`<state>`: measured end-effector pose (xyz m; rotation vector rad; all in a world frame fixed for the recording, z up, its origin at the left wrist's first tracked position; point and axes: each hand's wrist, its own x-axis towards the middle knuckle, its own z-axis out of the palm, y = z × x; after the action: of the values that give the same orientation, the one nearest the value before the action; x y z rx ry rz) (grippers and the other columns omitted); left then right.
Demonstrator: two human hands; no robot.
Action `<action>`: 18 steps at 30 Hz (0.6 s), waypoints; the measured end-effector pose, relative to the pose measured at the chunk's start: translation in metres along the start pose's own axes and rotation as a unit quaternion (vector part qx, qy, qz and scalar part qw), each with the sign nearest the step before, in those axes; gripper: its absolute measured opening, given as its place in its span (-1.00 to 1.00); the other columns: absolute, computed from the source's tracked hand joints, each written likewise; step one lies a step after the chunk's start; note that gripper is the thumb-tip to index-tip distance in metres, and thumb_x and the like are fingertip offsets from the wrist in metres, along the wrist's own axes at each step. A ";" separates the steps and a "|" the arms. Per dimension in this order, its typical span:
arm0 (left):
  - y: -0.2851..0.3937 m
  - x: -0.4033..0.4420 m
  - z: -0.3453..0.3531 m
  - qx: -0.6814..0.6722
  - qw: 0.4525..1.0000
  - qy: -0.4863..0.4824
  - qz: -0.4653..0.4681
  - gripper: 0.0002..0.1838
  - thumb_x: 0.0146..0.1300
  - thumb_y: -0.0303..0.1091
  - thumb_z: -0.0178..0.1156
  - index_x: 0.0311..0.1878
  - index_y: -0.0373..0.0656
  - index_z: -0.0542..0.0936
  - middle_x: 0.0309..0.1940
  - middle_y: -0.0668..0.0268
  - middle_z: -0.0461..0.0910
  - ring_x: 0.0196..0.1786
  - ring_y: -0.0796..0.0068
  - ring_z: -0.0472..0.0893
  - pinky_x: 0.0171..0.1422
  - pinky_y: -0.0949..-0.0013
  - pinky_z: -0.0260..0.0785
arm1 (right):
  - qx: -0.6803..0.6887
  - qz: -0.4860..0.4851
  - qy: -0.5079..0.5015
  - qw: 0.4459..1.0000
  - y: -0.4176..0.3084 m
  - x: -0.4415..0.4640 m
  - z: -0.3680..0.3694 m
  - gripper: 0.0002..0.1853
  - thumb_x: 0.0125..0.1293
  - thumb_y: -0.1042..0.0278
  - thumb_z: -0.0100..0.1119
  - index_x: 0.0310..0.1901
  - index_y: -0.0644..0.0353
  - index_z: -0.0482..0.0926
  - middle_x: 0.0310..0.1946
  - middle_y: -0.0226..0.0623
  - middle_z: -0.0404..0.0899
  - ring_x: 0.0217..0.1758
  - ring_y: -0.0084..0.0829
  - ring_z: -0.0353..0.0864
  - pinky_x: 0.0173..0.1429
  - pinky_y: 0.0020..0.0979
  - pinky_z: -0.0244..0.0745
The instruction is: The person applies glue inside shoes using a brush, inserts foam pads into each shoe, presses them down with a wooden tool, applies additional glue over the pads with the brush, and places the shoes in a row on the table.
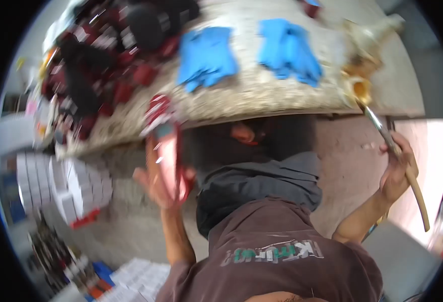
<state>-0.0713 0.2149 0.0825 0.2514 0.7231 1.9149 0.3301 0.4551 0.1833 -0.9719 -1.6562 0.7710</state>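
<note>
A red shoe-like item (167,151), smeared by motion, lies in my left hand (160,183), whose fingers are wrapped round its lower part. It is just below the table's front edge. My right hand (398,168) grips a brush with a long wooden handle (417,194). The brush's tip reaches into the opening of a yellow-stained container (361,89) at the table's right side.
On the table (246,98) lie two blue gloves (207,58) (288,50) and a heap of dark red and black items (111,55) at the left. White boxes (63,186) stand at the lower left. A grey surface (402,256) is at the lower right.
</note>
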 end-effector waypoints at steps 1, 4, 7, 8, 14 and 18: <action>-0.006 -0.010 0.011 -0.014 1.000 -0.001 0.028 0.23 0.08 0.69 -0.18 0.57 -0.13 -0.05 0.03 -0.22 0.56 -0.25 -0.05 0.71 -0.25 0.13 0.64 | -0.024 0.011 0.018 0.999 -0.009 0.006 -0.011 -0.43 0.55 -0.02 -0.07 -0.03 0.51 0.57 -0.18 -0.05 0.63 -0.32 -0.39 0.60 -0.25 -0.43 0.50; -0.028 -0.016 0.033 0.052 0.998 -0.004 0.025 0.29 0.01 0.74 -0.18 0.54 -0.20 0.04 -0.07 -0.16 0.60 -0.24 0.03 0.69 -0.23 0.16 0.59 | -0.107 0.081 0.074 0.988 -0.017 0.023 -0.010 -0.64 0.51 0.22 0.06 -0.10 0.44 0.65 -0.44 -0.21 0.63 -0.44 -0.46 0.58 -0.29 -0.50 0.49; -0.076 -0.009 0.057 0.055 0.997 0.024 -0.054 0.29 0.01 0.76 -0.27 0.45 -0.31 0.18 -0.16 -0.10 0.62 -0.25 0.14 0.66 -0.26 0.23 0.55 | -0.175 0.198 0.059 0.963 -0.004 0.070 0.023 -0.74 0.34 0.31 0.29 -0.12 0.38 0.68 -0.40 -0.32 0.66 -0.38 -0.60 0.60 -0.26 -0.60 0.46; -0.088 -0.004 0.049 0.085 0.992 0.041 -0.084 0.28 0.02 0.76 -0.30 0.43 -0.31 0.21 -0.18 -0.09 0.62 -0.27 0.15 0.65 -0.27 0.24 0.54 | -0.179 0.205 0.062 0.960 0.011 0.079 0.021 -0.74 0.34 0.31 0.29 -0.12 0.38 0.68 -0.40 -0.32 0.66 -0.38 -0.60 0.60 -0.26 -0.60 0.46; -0.124 0.025 0.058 0.229 0.961 0.049 -0.146 0.26 0.04 0.76 -0.38 0.39 -0.32 0.26 -0.22 -0.02 0.61 -0.33 0.15 0.61 -0.27 0.23 0.47 | -0.112 0.101 -0.021 0.988 -0.002 0.079 -0.024 -0.76 0.40 0.35 0.17 -0.14 0.38 0.68 -0.37 -0.26 0.67 -0.35 -0.55 0.57 -0.23 -0.55 0.47; -0.118 0.030 0.071 0.131 0.966 0.011 -0.221 0.30 0.04 0.76 -0.37 0.45 -0.34 0.17 -0.21 -0.03 0.60 -0.33 0.13 0.60 -0.25 0.18 0.47 | -0.181 0.152 -0.102 0.966 0.014 0.083 -0.021 -0.73 0.42 0.37 0.10 -0.11 0.46 0.65 -0.28 -0.17 0.68 -0.32 -0.51 0.58 -0.20 -0.51 0.48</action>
<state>0.0381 0.3024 0.0655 0.2102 0.9606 1.4012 0.3411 0.5355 0.2138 -1.4697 -1.8926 0.8060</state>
